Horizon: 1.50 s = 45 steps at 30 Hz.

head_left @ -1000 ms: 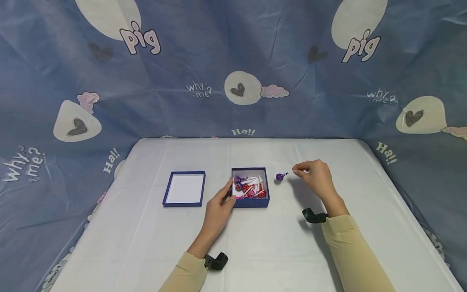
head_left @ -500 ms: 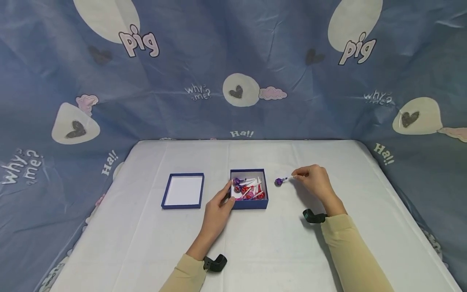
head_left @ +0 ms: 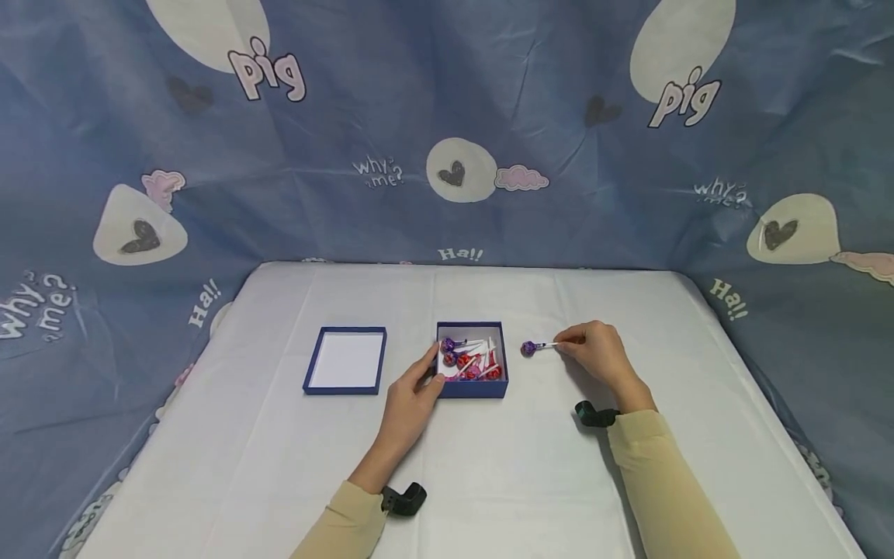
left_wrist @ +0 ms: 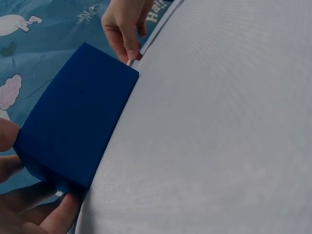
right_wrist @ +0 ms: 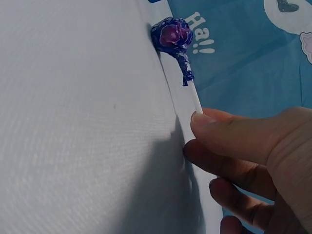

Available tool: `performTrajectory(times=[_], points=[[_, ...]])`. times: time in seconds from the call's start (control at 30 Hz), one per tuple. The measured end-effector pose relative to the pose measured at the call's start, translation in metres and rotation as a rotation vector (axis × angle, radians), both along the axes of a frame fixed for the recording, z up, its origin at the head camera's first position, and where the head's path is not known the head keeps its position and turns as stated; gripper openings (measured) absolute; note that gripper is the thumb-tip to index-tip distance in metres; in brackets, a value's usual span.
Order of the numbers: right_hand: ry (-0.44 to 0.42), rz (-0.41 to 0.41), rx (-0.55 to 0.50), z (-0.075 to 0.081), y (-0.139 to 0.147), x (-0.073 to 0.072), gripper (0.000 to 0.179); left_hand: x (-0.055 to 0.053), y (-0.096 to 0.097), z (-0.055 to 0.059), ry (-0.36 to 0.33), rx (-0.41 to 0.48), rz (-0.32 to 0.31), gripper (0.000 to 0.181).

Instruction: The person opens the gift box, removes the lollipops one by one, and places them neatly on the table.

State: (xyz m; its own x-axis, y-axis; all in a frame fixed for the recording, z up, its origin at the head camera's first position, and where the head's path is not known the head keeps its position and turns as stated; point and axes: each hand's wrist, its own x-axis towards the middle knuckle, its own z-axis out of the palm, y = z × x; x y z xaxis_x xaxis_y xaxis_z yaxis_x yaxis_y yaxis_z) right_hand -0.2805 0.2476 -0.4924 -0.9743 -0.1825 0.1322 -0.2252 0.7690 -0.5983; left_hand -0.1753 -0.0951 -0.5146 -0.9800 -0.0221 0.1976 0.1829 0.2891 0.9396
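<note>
A purple-wrapped lollipop (head_left: pixel 528 349) lies low over the table, its white stick pinched between thumb and index finger of my right hand (head_left: pixel 597 353). In the right wrist view the lollipop's round head (right_wrist: pixel 173 36) points away from the fingertips, while the other fingers curl loosely below. To its left stands a blue open box (head_left: pixel 471 388) with several red, pink and purple lollipops (head_left: pixel 475 365) inside. My left hand (head_left: pixel 408 404) holds the box's left side, thumb at the near corner. The box's blue outer wall (left_wrist: pixel 80 117) fills much of the left wrist view.
A blue-edged lid (head_left: pixel 345 360) with a white inside lies left of the box. White cloth covers the table (head_left: pixel 489 481). Behind it hangs a blue printed curtain (head_left: pixel 335 217). Each wrist wears a dark camera mount.
My right hand has lowered a little, and the lollipop has come down nearer the table with its stick now more level. My left hand keeps its hold on the box.
</note>
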Motion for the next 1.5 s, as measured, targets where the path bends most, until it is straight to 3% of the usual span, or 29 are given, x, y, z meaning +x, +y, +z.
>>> performTrajectory(times=[0.27, 0.6, 0.83, 1.17, 1.37, 1.5], points=[[0.016, 0.007, 0.022, 0.002, -0.003, 0.0, 0.009, 0.003, 0.0, 0.0, -0.022, 0.003, 0.006, 0.051], [0.112, 0.044, 0.117, -0.003, -0.006, 0.001, 0.01, 0.005, -0.001, -0.002, 0.005, -0.011, 0.004, 0.051], [0.099, 0.046, 0.111, -0.003, -0.006, -0.002, 0.012, 0.005, -0.002, -0.001, 0.0, -0.008, 0.001, 0.051], [0.019, 0.052, 0.144, 0.009, 0.002, 0.0, 0.013, 0.003, 0.003, -0.001, 0.026, 0.013, -0.009, 0.052], [0.035, 0.029, 0.154, 0.02, 0.003, 0.003, 0.016, 0.001, 0.002, 0.0, 0.022, -0.02, -0.01, 0.051], [0.057, 0.032, 0.16, 0.026, 0.004, 0.005, 0.017, 0.007, 0.004, 0.014, 0.007, -0.007, -0.002, 0.05]])
